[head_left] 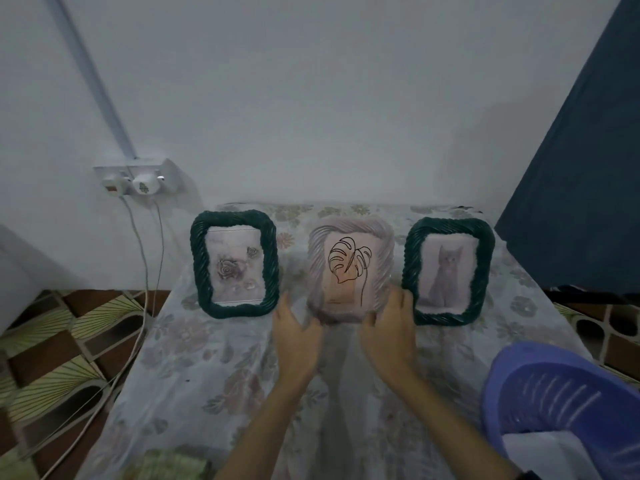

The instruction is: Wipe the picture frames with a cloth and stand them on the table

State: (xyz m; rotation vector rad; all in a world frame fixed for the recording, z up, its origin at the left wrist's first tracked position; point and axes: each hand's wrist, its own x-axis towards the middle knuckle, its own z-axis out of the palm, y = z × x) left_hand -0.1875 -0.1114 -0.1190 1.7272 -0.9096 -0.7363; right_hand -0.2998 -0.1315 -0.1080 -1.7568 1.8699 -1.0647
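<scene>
Standing the pink frame between the two green ones

Left hand [296, 336] and right hand [389, 329] clasp the pink frame's [350, 268] lower corners mid-desk [194, 368]; best let go only once it leans steady, clear of both green frames [234, 263].

Two dark green frames, twisted-rope pattern: the left frame [234, 264] shows greyish roses, the right frame [449, 270] a grey cat on a pale ground. I see a pale pink ribbed frame [350, 268] between them with a black line-drawn leaf. The surface [194, 358] wears a whitish cloth with faded floral print. Basket [568, 403]: lilac-blue, slotted. Floor [52, 344]: brown and yellow-green fan pattern. Curtain [581, 174]: dark blue. Wall [311, 98]: plain white.
</scene>
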